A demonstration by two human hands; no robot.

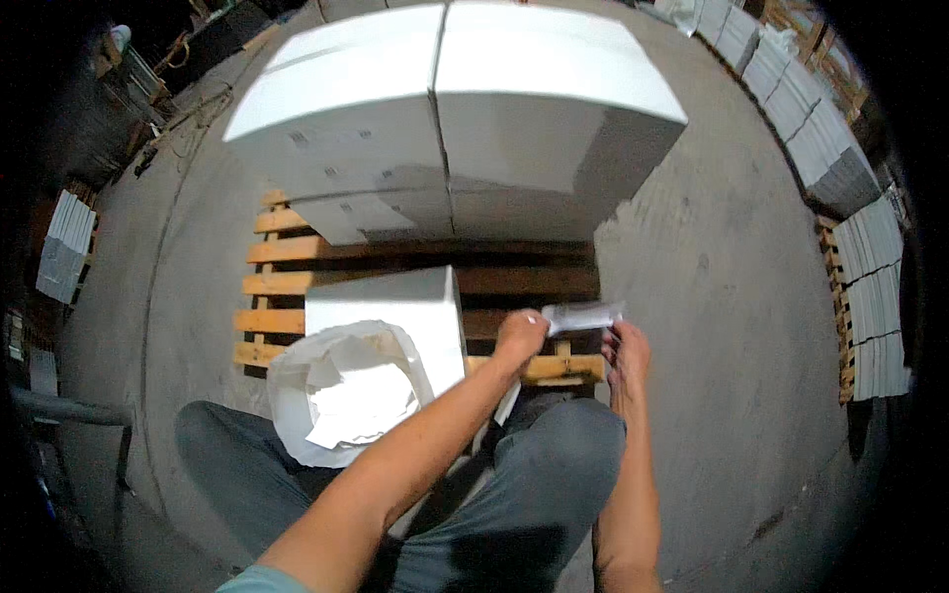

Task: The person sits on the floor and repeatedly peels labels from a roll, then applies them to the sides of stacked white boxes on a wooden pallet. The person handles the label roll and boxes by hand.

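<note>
Between my two hands a shiny, pale, see-through packet or strip point(581, 316) is held level above the pallet's right edge; its exact kind does not show. My left hand point(522, 341) is closed on its left end. At the other end my right hand point(627, 358) pinches it with the fingertips. To the left of my left forearm sits a whitish plastic bag point(287, 395), its mouth wide and full of white paper pieces point(361, 395). Behind the bag a smaller white box point(381, 287) rests on the wooden pallet point(272, 321).
Large white boxes point(554, 148) stand stacked at the pallet's far side. Flat white bundles on pallets point(870, 296) line the right, with another stack point(64, 247) at far left. A dark bar point(74, 408) juts in at the left. Grey concrete floor point(722, 415) surrounds the pallet.
</note>
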